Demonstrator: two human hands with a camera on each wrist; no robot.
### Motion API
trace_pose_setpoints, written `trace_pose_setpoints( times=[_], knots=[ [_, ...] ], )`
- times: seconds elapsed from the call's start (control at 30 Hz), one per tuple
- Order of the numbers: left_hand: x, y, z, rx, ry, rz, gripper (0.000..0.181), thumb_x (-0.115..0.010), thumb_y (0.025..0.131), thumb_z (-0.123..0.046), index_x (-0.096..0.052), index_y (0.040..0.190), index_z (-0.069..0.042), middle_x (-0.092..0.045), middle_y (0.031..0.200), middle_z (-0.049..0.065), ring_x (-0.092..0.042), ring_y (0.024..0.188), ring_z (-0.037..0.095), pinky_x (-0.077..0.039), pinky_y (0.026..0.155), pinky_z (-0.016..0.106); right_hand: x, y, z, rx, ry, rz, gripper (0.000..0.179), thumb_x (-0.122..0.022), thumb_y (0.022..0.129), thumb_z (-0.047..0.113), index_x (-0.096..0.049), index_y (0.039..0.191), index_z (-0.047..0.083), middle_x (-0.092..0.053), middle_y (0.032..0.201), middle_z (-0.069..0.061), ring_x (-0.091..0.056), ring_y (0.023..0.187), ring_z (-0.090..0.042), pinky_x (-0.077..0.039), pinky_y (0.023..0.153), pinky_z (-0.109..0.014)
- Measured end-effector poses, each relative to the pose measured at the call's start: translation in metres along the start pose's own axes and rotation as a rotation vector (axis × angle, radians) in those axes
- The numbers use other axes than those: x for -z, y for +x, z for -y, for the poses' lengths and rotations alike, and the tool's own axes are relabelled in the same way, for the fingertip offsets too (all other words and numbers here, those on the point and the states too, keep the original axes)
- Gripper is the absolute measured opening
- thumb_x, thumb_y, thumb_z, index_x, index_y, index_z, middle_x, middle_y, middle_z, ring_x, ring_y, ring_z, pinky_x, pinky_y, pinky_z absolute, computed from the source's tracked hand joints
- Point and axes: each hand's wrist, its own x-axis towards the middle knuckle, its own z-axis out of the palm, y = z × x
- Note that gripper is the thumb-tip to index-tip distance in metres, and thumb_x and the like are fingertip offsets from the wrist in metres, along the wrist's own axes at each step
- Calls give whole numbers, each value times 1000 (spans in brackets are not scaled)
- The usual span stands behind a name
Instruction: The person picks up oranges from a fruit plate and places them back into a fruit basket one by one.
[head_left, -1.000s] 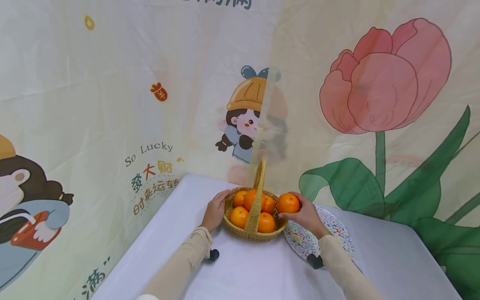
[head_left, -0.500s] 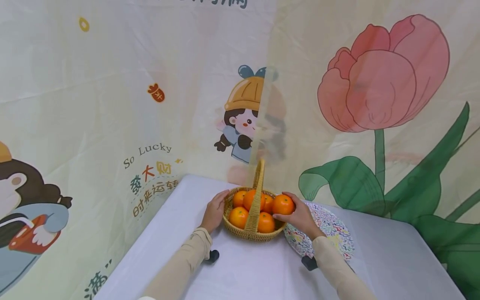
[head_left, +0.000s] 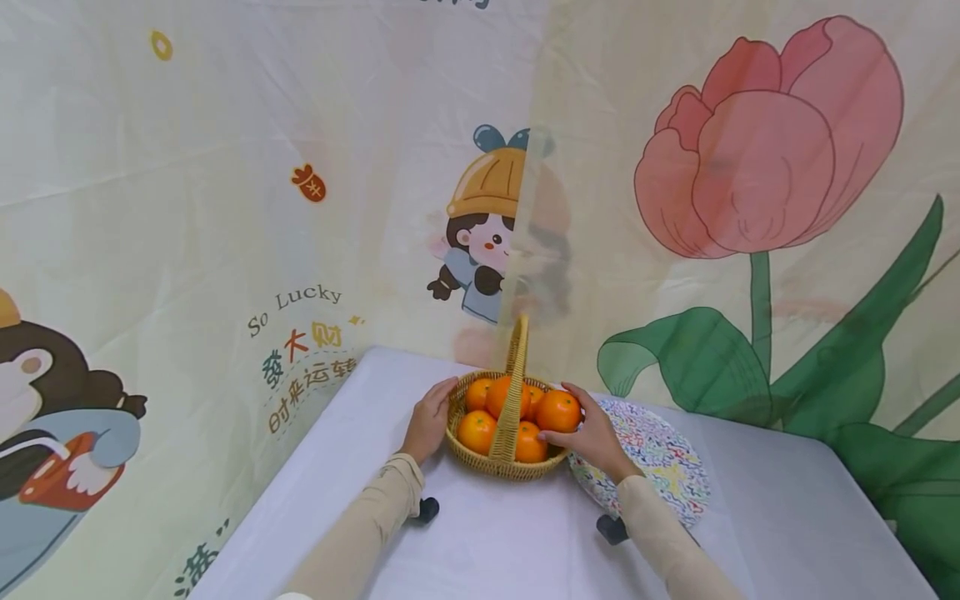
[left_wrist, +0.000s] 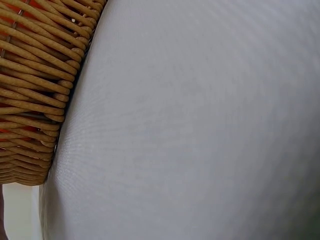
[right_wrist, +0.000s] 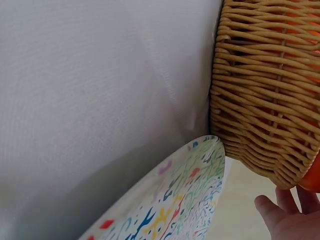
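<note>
A wicker basket (head_left: 472,460) with an arched handle (head_left: 513,392) holds several oranges (head_left: 477,432). At its left side my left hand (head_left: 427,423) rests with extended fingers against the rim. My right hand (head_left: 597,437) holds one orange (head_left: 558,412) at the basket's right rim, thumb in front and fingers behind it. In the right wrist view, fingertips (right_wrist: 270,207) show just below the woven wall (right_wrist: 270,95), close to an orange (right_wrist: 312,175). The left wrist view shows mainly the basket's side (left_wrist: 35,90).
A round plate (head_left: 671,467) with a colourful speckled pattern lies right of the basket, partly under my right forearm. A white cloth (head_left: 480,542) covers the table. Printed curtains (head_left: 390,208) hang close behind the basket and along the left side.
My right hand has carried the orange leftward from beyond the basket's right rim to over its right side, among the others. My left hand stays at the basket.
</note>
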Motion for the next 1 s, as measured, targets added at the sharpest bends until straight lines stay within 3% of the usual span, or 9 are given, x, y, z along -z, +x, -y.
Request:
trace_pose_setpoints(
  times=[0.5, 0.77, 1.0],
  knots=[
    [2, 1, 1, -15, 23, 20, 38, -44, 99, 2, -55, 136, 1, -54, 139, 16, -49, 130, 29, -38, 110, 45, 6, -6, -12, 26, -23, -34, 95, -86, 71, 45, -36, 148, 21, -48, 142, -8, -45, 130, -30, -39, 109, -52],
    [6, 22, -8, -10, 93, 86, 39, -47, 98, 1, -54, 136, 1, -53, 140, 14, -47, 131, 29, -36, 112, 44, 36, -3, -8, 63, -86, -50, 99, -83, 71, 50, -34, 151, 19, -38, 150, -11, -35, 137, -35, -33, 110, -58],
    [21, 29, -10, 79, 165, 134, 41, -53, 98, -10, -53, 138, -2, -51, 143, 10, -44, 134, 28, -31, 115, 43, 62, -7, -9, 0, -205, -70, 93, -71, 82, 55, -28, 154, 14, -30, 155, -17, -30, 139, -40, -32, 109, -61]
  ],
)
